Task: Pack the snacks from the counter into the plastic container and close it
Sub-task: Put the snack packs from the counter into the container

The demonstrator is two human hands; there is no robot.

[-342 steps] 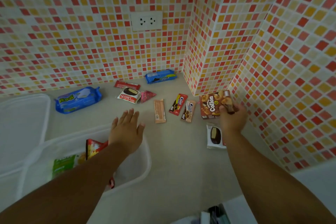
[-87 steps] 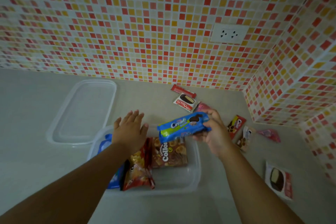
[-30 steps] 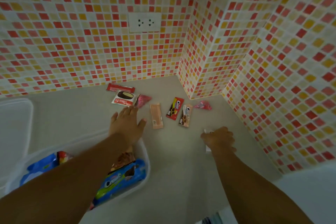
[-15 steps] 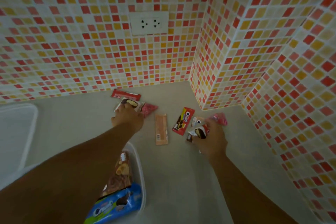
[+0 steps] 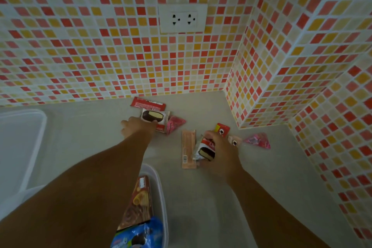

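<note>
Several snacks are still loose on the surface (image 5: 201, 197) near the tiled corner: red bar (image 5: 148, 104), peach wafer pack (image 5: 188, 148), red cookie pack (image 5: 222, 129), a small pale pack (image 5: 234, 140), two pink triangle packs (image 5: 174, 124) (image 5: 258, 140). Plastic container (image 5: 161, 193) sits near the bottom edge, brown box (image 5: 140, 203) and blue cookie pack (image 5: 138, 236) already inside; lid (image 5: 22, 143) lies apart at left.

Right hand (image 5: 220, 153) grips a choco pie pack (image 5: 203, 148) while reaching over the cookie packs; grabbing more could loosen that hold and drop it.

Left hand (image 5: 137, 128) is on a second choco pie pack (image 5: 154, 117); cannot tell if its grip is closed. It may slide it into the triangle just beside.

Piled contents could block the lid.
</note>
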